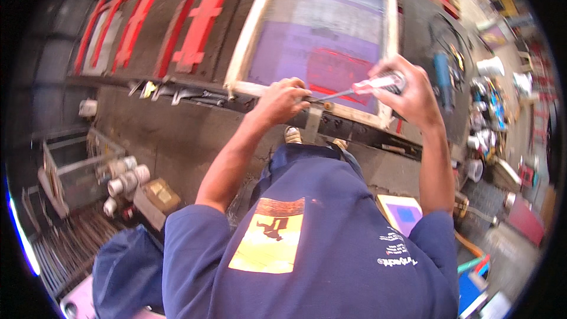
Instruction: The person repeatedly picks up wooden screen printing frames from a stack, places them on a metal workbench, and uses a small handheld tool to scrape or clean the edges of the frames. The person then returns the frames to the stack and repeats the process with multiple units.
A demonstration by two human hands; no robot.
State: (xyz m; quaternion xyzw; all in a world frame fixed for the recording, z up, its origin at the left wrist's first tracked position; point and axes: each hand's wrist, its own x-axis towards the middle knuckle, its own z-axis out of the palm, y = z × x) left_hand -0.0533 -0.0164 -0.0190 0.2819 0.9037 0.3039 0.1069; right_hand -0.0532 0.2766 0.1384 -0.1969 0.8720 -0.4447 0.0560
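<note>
Right hand [410, 90] grasps a screwdriver [358, 87]; left hand [280, 101], hold unclear, lies near the shaft at the wooden frame [253, 31], risking a jab should the tool slip.

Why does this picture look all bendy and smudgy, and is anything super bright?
In the head view, a wide fisheye lens bends straight edges toward the black round rim; also in the head view, the wooden frame and red racks look smeared, while the shirt is clearer; in the head view, a white strip glares at far left.
</note>
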